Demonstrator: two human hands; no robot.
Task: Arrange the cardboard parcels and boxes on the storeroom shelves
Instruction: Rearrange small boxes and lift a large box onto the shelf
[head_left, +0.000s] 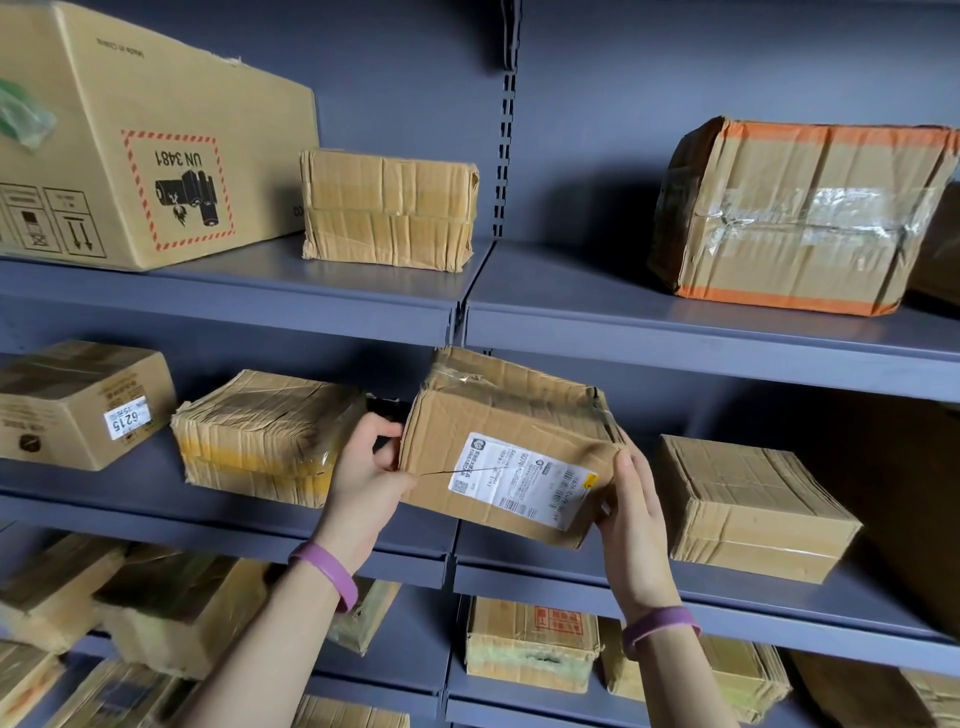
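Observation:
A creased cardboard parcel (498, 441) with a white shipping label hangs tilted in front of the middle shelf (395, 538), between two bays. My left hand (366, 470) grips its left edge, thumb on the front face. My right hand (631, 499) holds its right end, fingers lying along the side. On the same shelf a taped parcel with a yellow band (260, 436) lies just left of my left hand, and a flat brown parcel (748, 506) lies to the right.
The top shelf (675, 327) carries a large UN 3481 box (130, 140), a small taped parcel (387, 208) and an orange-taped box (795, 213). A box labelled 6215 (78, 402) stands at middle left. Several parcels fill the lower shelves, one with red print (530, 642).

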